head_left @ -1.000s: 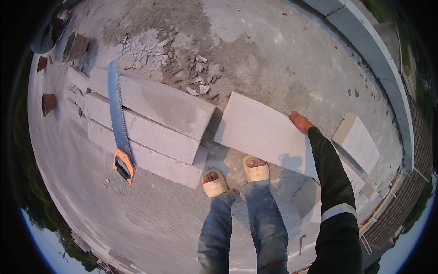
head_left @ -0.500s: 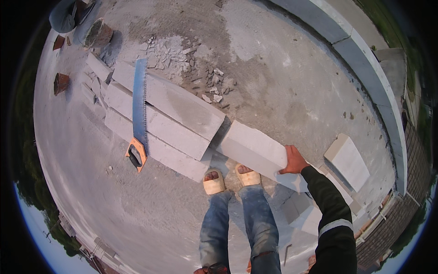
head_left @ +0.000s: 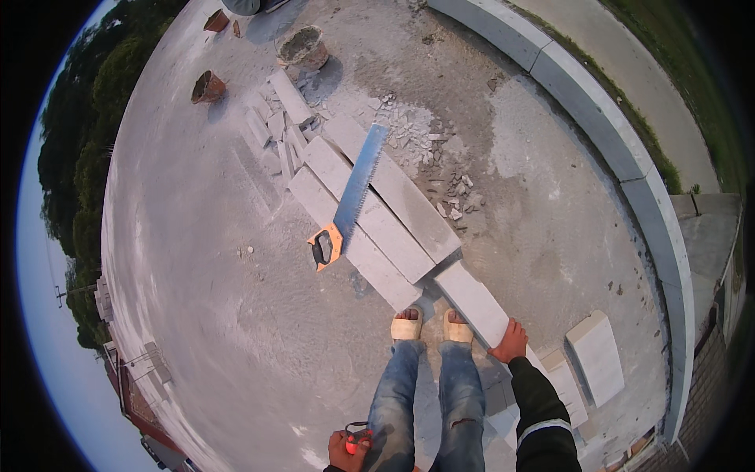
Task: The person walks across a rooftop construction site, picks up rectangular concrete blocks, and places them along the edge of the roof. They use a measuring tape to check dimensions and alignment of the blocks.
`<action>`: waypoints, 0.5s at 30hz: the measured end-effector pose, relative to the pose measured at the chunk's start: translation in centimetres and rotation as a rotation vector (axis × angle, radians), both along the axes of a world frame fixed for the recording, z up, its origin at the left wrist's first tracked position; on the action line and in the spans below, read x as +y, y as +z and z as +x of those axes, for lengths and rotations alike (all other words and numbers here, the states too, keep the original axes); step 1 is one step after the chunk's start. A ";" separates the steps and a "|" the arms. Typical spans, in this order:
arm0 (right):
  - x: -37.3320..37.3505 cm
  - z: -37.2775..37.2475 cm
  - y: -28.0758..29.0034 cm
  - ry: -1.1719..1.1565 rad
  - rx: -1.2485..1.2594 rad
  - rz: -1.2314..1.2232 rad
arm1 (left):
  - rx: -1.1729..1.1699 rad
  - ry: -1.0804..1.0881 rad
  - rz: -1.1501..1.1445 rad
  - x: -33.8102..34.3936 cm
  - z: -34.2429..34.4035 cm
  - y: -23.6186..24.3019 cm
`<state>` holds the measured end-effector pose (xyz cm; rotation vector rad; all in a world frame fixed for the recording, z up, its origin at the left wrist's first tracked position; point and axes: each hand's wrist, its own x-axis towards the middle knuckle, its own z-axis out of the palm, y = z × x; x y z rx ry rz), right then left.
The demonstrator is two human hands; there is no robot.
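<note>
Single pale block (head_left: 470,300): matt and smooth-faced, resembling aerated concrete. Side-by-side blocks (head_left: 397,244): the same chalky material, finely rough. Handsaw (head_left: 362,175): blade of smooth, blue-finished metal; handle orange and black, plastic in appearance. Red handheld device (head_left: 358,443): smooth, plastic-looking. Floor (head_left: 259,330): rough, dusty, matt concrete. Jeans (head_left: 393,385): faded denim. Sleeve (head_left: 543,400): dark matt cloth with a pale band. Sandals (head_left: 406,329): matt, rubber-like. Large bucket (head_left: 313,55): rough, crusted.

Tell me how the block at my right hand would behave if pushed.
The pale block looks stiff, its edges straight. Flat faces suggest it would slide or tip rather than roll. Pale broken pieces nearby hint its corners might chip.
</note>
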<state>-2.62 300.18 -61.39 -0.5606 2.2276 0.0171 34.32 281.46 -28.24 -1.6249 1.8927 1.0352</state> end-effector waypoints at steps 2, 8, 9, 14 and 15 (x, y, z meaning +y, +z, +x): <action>-0.3 -0.2 2.8 -0.013 0.041 0.029 | -0.005 0.032 -0.001 -1.5 1.8 1.6; -2.4 -2.0 16.6 0.000 0.144 0.119 | 0.094 0.323 -0.051 -4.1 8.2 9.1; -2.8 -2.0 19.6 -0.004 0.153 0.161 | 0.092 0.391 0.078 -4.8 9.8 10.8; -7.0 -2.9 33.3 0.005 0.226 0.299 | 0.019 0.652 0.071 -6.7 20.0 16.0; -7.9 -2.6 35.6 0.000 0.245 0.325 | 0.008 0.793 0.044 -6.4 22.3 16.5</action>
